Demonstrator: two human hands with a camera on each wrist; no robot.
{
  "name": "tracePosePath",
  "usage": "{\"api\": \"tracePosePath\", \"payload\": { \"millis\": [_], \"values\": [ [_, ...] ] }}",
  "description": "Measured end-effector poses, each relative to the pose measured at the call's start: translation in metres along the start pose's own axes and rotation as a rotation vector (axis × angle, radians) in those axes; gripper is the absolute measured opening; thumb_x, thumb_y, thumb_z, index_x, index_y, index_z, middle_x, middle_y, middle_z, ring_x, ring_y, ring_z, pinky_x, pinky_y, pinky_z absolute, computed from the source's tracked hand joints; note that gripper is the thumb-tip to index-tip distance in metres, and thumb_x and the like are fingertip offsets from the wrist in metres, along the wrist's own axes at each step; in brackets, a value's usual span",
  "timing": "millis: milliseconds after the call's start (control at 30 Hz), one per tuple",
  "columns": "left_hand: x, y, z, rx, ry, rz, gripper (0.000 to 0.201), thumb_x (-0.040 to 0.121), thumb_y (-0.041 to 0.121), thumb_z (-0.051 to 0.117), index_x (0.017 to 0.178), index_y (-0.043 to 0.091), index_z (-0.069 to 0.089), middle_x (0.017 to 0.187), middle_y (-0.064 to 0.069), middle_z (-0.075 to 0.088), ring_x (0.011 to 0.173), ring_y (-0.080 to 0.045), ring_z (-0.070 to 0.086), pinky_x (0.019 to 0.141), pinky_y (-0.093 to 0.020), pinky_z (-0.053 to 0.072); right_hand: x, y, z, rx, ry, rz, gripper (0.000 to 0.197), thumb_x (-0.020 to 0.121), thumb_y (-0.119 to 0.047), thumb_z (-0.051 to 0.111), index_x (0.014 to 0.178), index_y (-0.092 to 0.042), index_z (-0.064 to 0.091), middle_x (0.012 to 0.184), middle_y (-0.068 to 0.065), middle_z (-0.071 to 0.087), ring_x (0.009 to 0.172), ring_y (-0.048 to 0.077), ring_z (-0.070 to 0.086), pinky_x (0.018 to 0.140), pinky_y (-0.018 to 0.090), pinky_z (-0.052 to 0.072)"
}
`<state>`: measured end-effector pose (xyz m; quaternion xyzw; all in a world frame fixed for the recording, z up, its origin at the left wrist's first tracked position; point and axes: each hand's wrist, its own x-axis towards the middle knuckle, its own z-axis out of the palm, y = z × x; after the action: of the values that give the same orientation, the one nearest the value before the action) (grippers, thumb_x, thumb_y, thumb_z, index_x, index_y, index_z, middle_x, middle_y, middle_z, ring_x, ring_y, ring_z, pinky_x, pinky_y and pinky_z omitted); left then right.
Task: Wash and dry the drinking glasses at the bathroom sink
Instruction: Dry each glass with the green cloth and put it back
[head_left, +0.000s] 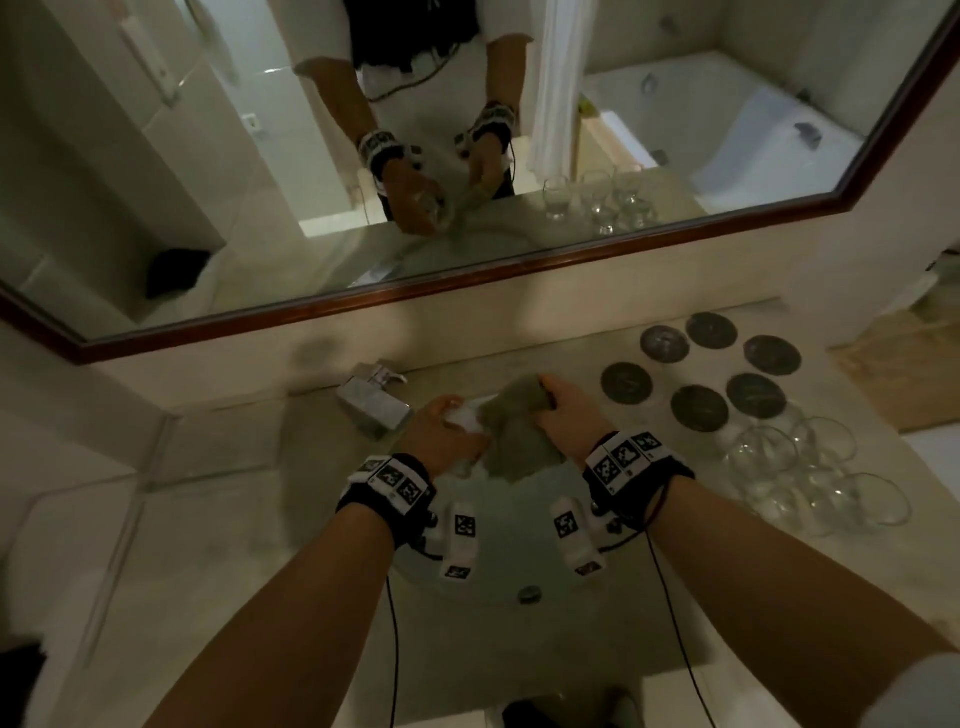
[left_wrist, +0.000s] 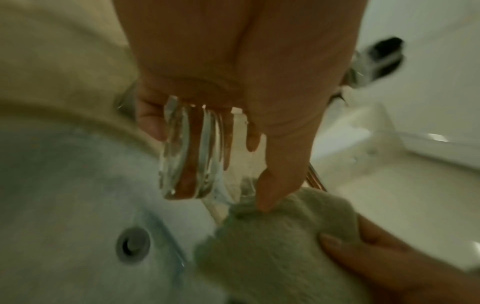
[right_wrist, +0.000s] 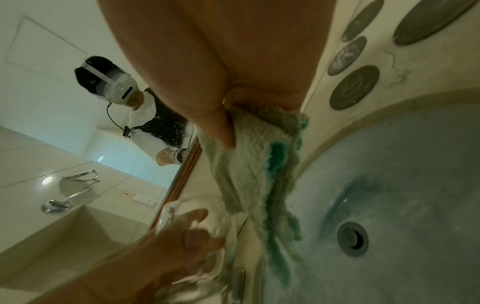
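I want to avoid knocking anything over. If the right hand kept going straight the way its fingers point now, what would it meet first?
Probably the clear drinking glass held by the left hand. The right hand grips the pale green towel bunched against it. Depth is unclear.

- The left hand (head_left: 445, 435) is wearing a black wrist band (head_left: 385, 491) ringed with white blocks showing black square-patterned markers.
- The right hand (head_left: 570, 418) is carrying a matching band (head_left: 631, 460), its marker tiles facing up.
- A white camera block (head_left: 460, 540) with the same markers is hanging under the left wrist, another (head_left: 576, 535) under the right.
- Thin black cables (head_left: 393, 639) are trailing back along both bare forearms.
- In the mirror, a white headset (right_wrist: 114, 82) is sitting on the head, a cable running down to a white short-sleeved top with a dark dotted front (right_wrist: 166, 127).
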<state>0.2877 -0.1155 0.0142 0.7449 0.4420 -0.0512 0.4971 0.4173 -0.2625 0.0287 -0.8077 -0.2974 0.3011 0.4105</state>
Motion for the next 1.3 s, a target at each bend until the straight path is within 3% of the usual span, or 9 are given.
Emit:
{"api": "tracePosePath", "payload": {
  "millis": [133, 433, 667, 767, 867, 933, 1000, 1133, 1300],
  "values": [
    [0.005, 0.005, -0.011, 0.567, -0.053, 0.156, 0.072, 0.078, 0.033, 0.077, 0.140, 0.014, 0.044, 0.132, -0.008, 0.056, 0.117, -0.026, 0.057, 0.097, -0.034, 0.048, 0.001, 0.010, 0.005, -0.109, 0.168, -0.031, 0.018, 0.086, -0.003, 0.055, 0.102, -0.009, 0.062, 0.101, 0.011, 0.065, 0.096, 0.028, 0.061, 0.089, 0.042, 0.051],
    [0.018, 0.001, -0.001, 0.972, -0.115, 0.184, 0.071, 0.062, 0.055, 0.073, 0.124, 0.029, 0.050, 0.119, 0.001, 0.062, 0.107, -0.023, 0.061, 0.096, -0.041, 0.050, -0.003, 0.008, -0.002, -0.112, 0.160, 0.155, 0.022, 0.092, -0.008, 0.051, 0.114, -0.010, 0.048, 0.101, 0.005, 0.054, 0.097, 0.025, 0.054, 0.083, 0.032, 0.040],
    [0.013, -0.005, -0.013, 0.483, -0.059, 0.083, 0.088, 0.069, 0.051, 0.076, 0.140, 0.015, 0.038, 0.132, -0.005, 0.053, 0.115, -0.026, 0.055, 0.092, -0.033, 0.049, -0.004, 0.001, -0.003, 0.053, 0.268, 0.146, 0.028, 0.088, -0.009, 0.056, 0.105, -0.019, 0.036, 0.099, 0.007, 0.055, 0.098, 0.031, 0.059, 0.081, 0.037, 0.046],
    [0.004, -0.001, -0.024, 0.104, -0.021, 0.043, 0.081, 0.076, 0.037, 0.080, 0.141, 0.019, 0.035, 0.127, -0.009, 0.052, 0.110, -0.028, 0.055, 0.081, -0.036, 0.050, -0.005, -0.013, -0.002, 0.056, 0.271, 0.123, 0.052, 0.088, -0.011, 0.061, 0.134, -0.016, 0.037, 0.105, 0.001, 0.054, 0.101, 0.024, 0.058, 0.087, 0.040, 0.051],
    [-0.006, 0.005, -0.032, -0.261, -0.031, 0.026, 0.068, 0.081, 0.029, 0.077, 0.135, 0.028, 0.037, 0.130, -0.013, 0.052, 0.105, -0.031, 0.058, 0.069, -0.037, 0.053, 0.001, -0.024, 0.008, -0.013, 0.210, 0.045, 0.031, 0.086, -0.009, 0.064, 0.117, -0.005, 0.062, 0.102, 0.010, 0.067, 0.098, 0.026, 0.064, 0.090, 0.045, 0.053],
    [-0.015, 0.012, -0.037, -0.344, -0.052, 0.015, 0.044, 0.082, 0.031, 0.075, 0.115, 0.030, 0.045, 0.121, -0.010, 0.059, 0.097, -0.026, 0.060, 0.072, -0.040, 0.056, 0.005, -0.033, 0.018, 0.100, 0.194, -0.017, 0.018, 0.083, -0.004, 0.065, 0.100, -0.008, 0.071, 0.095, 0.013, 0.073, 0.091, 0.027, 0.068, 0.086, 0.044, 0.056],
    [-0.020, 0.018, -0.040, -0.398, -0.072, -0.013, 0.051, 0.077, 0.039, 0.079, 0.114, 0.029, 0.044, 0.117, -0.006, 0.059, 0.102, -0.023, 0.059, 0.079, -0.044, 0.058, 0.005, -0.045, 0.026, 0.241, 0.169, -0.061, 0.020, 0.085, 0.000, 0.064, 0.097, -0.012, 0.073, 0.094, 0.011, 0.073, 0.087, 0.022, 0.067, 0.085, 0.040, 0.054],
    [-0.025, 0.025, -0.051, -0.540, -0.046, -0.039, 0.026, 0.087, 0.041, 0.068, 0.102, 0.028, 0.051, 0.110, -0.005, 0.056, 0.103, -0.023, 0.055, 0.086, -0.047, 0.054, 0.010, -0.064, 0.030, 0.641, -0.022, 0.050, 0.023, 0.098, -0.029, 0.056, 0.105, -0.010, 0.069, 0.101, 0.017, 0.071, 0.089, 0.032, 0.067, 0.084, 0.044, 0.054],
    [-0.030, 0.025, -0.064, -0.697, -0.054, -0.073, 0.020, 0.094, 0.042, 0.054, 0.104, 0.025, 0.058, 0.100, -0.009, 0.055, 0.091, -0.028, 0.055, 0.070, -0.045, 0.051, 0.015, -0.068, 0.032, 0.769, -0.119, 0.020, 0.020, 0.103, -0.026, 0.047, 0.111, -0.016, 0.062, 0.086, 0.010, 0.052, 0.065, 0.018, 0.049, 0.062, 0.029, 0.042]
  ]
}}
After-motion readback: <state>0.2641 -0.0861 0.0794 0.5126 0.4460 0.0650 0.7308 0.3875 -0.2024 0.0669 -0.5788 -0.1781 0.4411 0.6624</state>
